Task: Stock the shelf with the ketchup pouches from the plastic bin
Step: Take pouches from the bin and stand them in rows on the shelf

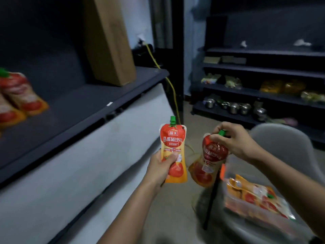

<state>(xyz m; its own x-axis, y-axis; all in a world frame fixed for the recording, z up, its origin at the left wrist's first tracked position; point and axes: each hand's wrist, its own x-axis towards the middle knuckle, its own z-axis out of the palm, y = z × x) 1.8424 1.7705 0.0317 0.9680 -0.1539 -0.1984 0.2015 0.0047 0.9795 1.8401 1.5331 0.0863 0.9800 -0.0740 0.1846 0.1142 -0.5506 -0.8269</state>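
Head view: the left hand (162, 166) is wrapped round the lower half of an upright ketchup pouch (173, 147), while the right hand (233, 140) pinches a second pouch (209, 161) by its green-capped top, so it hangs tilted just beside the first. Spare pouches (255, 194) lie in the plastic bin (230, 166) under the right forearm, and stocked pouches (21, 95) sit on the shelf (84, 103) far left.

The upright ketchup pouch (173, 138) reads 海天 and 番茄沙司.
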